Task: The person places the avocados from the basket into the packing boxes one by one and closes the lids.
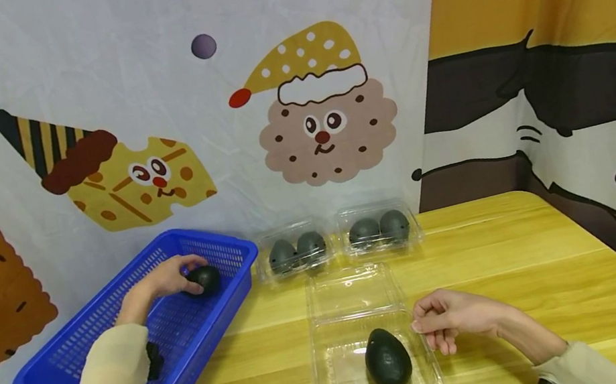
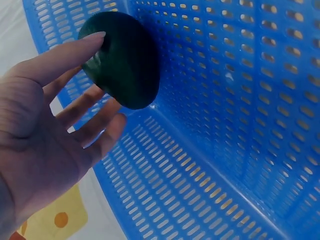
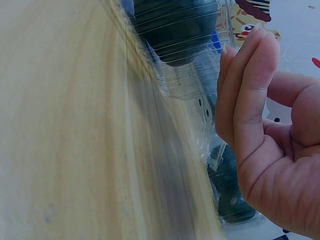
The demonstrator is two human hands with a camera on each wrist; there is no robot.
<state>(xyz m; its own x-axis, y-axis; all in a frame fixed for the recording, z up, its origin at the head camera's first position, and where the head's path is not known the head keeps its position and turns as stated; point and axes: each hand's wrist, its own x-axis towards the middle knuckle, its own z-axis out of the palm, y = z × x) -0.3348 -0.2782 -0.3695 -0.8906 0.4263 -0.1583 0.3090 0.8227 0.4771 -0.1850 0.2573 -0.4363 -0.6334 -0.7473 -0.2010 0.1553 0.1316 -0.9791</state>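
Observation:
In the head view my left hand [image 1: 174, 277] is inside the blue basket [image 1: 89, 364], holding a dark green avocado [image 1: 205, 280] near its far end. The left wrist view shows the thumb on one side of this avocado [image 2: 127, 60] and fingers behind it. A clear plastic clamshell box [image 1: 339, 377] lies with its lid spread back on the table, one avocado [image 1: 388, 360] in its right half. Beside the box's right rim is my right hand [image 1: 454, 317], fingertips at the rim. Its fingers are fairly straight in the right wrist view.
Two closed clear boxes, a left one [image 1: 294, 250] and a right one [image 1: 380, 229], stand at the back of the wooden table [image 1: 490, 256], each with two avocados. Behind the table hangs a printed cloth [image 1: 139, 57]. The basket's walls rise around the left hand.

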